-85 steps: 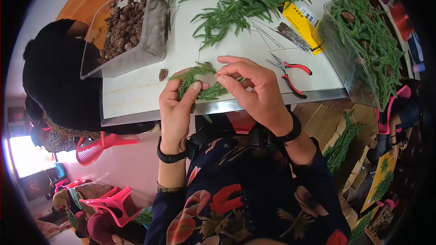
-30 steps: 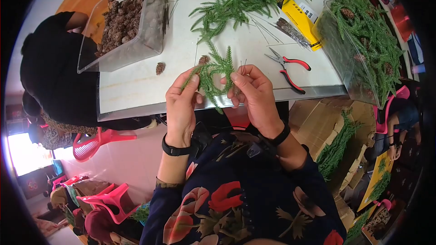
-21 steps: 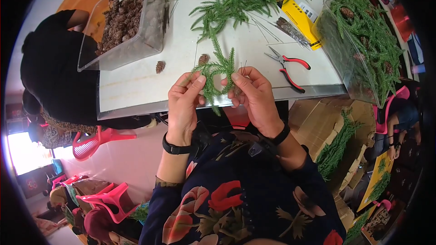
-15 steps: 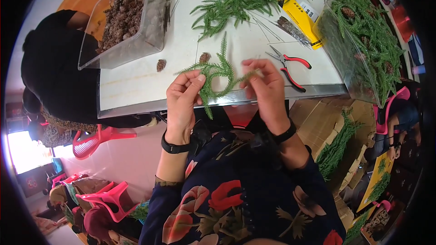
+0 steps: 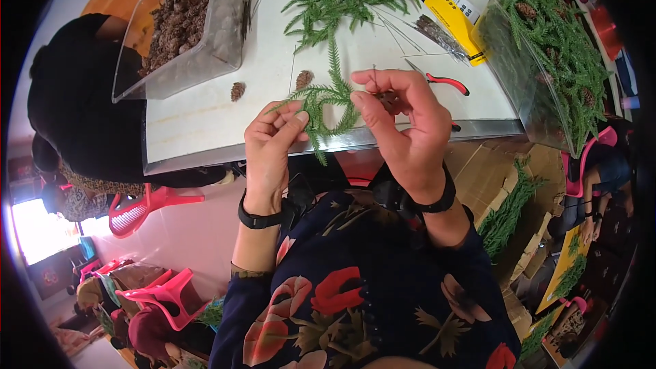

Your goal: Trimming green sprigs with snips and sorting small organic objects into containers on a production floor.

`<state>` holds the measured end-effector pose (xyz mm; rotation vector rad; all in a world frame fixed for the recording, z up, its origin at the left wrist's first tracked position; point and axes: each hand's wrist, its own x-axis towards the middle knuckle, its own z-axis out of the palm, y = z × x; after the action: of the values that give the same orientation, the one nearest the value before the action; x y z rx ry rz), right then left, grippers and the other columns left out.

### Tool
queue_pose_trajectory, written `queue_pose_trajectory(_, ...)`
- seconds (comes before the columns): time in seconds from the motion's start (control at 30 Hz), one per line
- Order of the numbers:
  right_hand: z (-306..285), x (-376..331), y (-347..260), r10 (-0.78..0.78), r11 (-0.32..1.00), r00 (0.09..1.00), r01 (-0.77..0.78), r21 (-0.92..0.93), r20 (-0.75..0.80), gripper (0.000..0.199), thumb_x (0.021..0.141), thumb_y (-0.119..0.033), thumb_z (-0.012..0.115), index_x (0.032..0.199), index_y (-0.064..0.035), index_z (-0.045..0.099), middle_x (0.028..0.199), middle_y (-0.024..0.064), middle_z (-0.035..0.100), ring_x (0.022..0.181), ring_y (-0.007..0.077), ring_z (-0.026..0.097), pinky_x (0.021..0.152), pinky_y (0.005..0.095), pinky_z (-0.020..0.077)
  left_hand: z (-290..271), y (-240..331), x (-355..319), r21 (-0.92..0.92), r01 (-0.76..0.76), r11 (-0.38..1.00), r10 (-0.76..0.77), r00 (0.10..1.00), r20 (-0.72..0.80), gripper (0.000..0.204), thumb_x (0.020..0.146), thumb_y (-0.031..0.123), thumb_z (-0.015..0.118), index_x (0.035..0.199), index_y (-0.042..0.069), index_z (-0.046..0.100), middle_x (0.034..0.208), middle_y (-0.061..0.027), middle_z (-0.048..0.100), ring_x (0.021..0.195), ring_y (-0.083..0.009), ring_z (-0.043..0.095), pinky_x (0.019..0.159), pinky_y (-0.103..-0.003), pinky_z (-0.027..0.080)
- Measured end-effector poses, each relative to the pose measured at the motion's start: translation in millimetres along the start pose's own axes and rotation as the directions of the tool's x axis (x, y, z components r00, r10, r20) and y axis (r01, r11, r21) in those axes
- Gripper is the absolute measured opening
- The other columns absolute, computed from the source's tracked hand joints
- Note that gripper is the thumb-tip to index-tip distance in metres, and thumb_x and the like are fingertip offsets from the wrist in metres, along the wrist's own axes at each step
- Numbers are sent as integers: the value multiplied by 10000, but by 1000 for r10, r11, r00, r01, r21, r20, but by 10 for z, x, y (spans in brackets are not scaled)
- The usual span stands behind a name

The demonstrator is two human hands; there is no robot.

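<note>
Our L hand [image 5: 271, 138] pinches the green sprig ring [image 5: 339, 96], R of & nearer us than the clear bin [image 5: 171, 74]. Our R hand [image 5: 413, 140] is clamped on a small brown cone [image 5: 388, 101], further R of bin. Loose cone [image 5: 237, 91] lies just beside bin; pliers [image 5: 449, 84], part-hidden, well R of it.

Rough Meets Glossy

A bristly, matt sprig [image 5: 336, 87] and a rough, woody cone [image 5: 388, 100] contrast with a smooth tabletop [image 5: 205, 119], its shiny metal edge [image 5: 486, 128], clear glossy plastic bins [image 5: 188, 72], sleek plier grips [image 5: 451, 83], plastic chairs [image 5: 162, 205], dull cardboard [image 5: 475, 181] and a cloth blouse [image 5: 389, 280].
</note>
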<state>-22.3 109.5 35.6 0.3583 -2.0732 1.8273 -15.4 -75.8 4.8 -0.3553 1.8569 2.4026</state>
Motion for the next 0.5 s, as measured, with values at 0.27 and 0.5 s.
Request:
queue_pose_trajectory(0.27,44,-15,273,202,973,966,-180,-144,161,124,828,-43,693,879,-16,583,696,-30,601,588,8,498,520,182,385,-20,20,25,-106,102,989,-92,991,96,217,891,76,634,1096,4,631,896,-37,653,744,-62,579,679,-183,470)
queue_pose_trajectory(0.5,76,-111,418,302,952,948,-305,19,101,118,836,-51,690,877,-21,583,684,-35,585,583,3,489,498,170,364,27,34,22,-199,132,971,-117,989,85,232,928,105,588,1143,17,605,880,-26,639,804,-79,588,711,-194,474)
